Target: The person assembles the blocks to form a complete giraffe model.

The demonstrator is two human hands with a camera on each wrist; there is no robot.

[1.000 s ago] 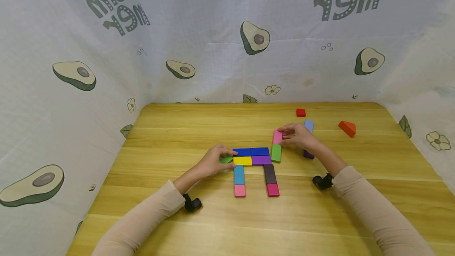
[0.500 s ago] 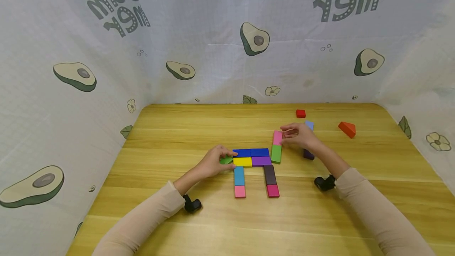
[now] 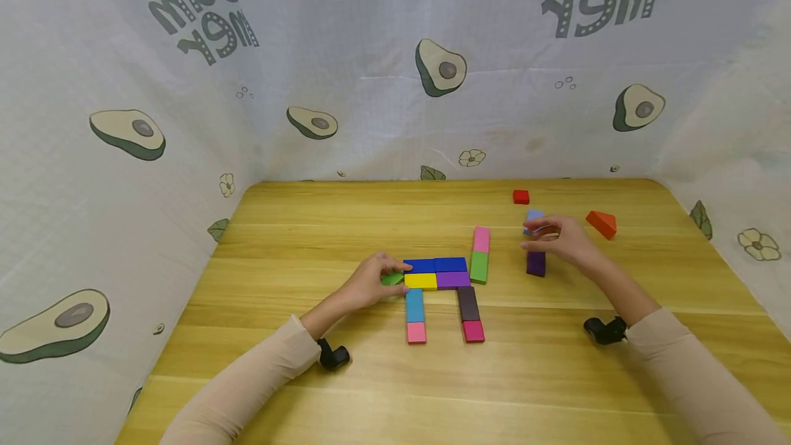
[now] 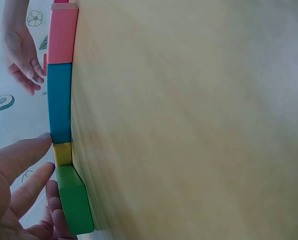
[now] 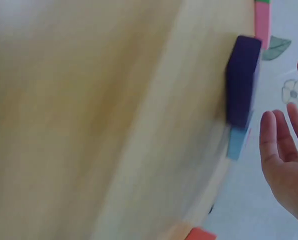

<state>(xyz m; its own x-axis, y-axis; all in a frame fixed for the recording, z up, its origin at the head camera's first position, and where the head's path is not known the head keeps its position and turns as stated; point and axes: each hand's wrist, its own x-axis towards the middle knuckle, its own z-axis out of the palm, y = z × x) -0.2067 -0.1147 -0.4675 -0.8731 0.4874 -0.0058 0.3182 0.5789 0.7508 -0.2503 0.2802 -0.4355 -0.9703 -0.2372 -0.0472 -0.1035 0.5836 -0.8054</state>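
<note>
My left hand (image 3: 372, 281) rests at the left end of a flat block figure, its thumb and index finger at the ends of a blue block (image 3: 420, 266) and a yellow block (image 3: 421, 281). A green block (image 3: 392, 279) lies under its curve; in the left wrist view the thumb tip meets the corner of a teal block (image 4: 60, 102). My right hand (image 3: 565, 242) hovers with fingers loosely spread, nothing between them, over a light blue block (image 3: 533, 218) partly hidden by the fingers. A dark purple block (image 3: 535, 264) lies just in front of it.
Pink (image 3: 481, 239) and green blocks stand end to end right of a purple block (image 3: 453, 280). Below the body run a pink block (image 3: 417, 332), a dark brown block (image 3: 468, 303) and a magenta block (image 3: 474, 331). A red block (image 3: 521, 196) and an orange-red triangular block (image 3: 602, 224) lie farther back.
My right hand has left the pink block and moved right to the light blue block. The left hand and the block figure have stayed in place.
</note>
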